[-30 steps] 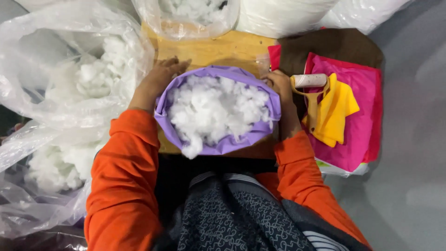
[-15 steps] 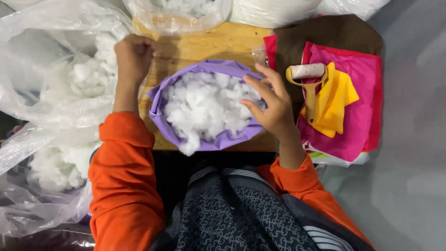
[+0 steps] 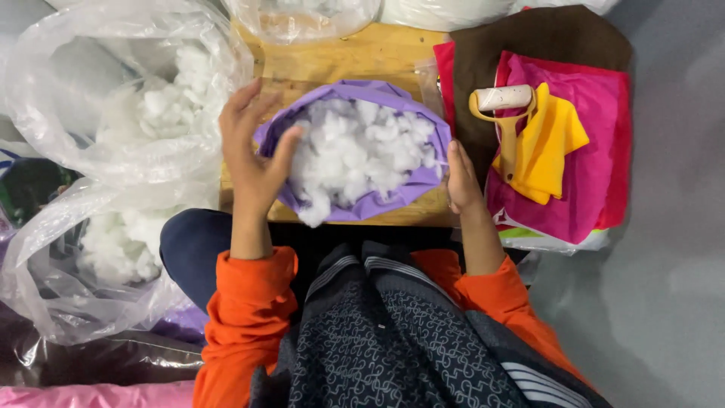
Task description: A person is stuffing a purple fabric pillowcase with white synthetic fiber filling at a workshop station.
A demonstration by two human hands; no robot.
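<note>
Between the spread fingers of the left hand [image 3: 253, 162] and the flat, joined fingers of the right hand [image 3: 461, 181], purple cover [image 3: 355, 204] full of white stuffing [image 3: 362, 155], mouth faced up, long axis ran from hand to hand.

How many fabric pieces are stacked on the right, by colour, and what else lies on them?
Brown fabric: 1
Pink fabric: 1
Yellow fabric: 1
Lint roller with a yellow handle: 1
Total: 4, all to the right of the purple cover full of white stuffing. More layers may hide underneath.
</note>
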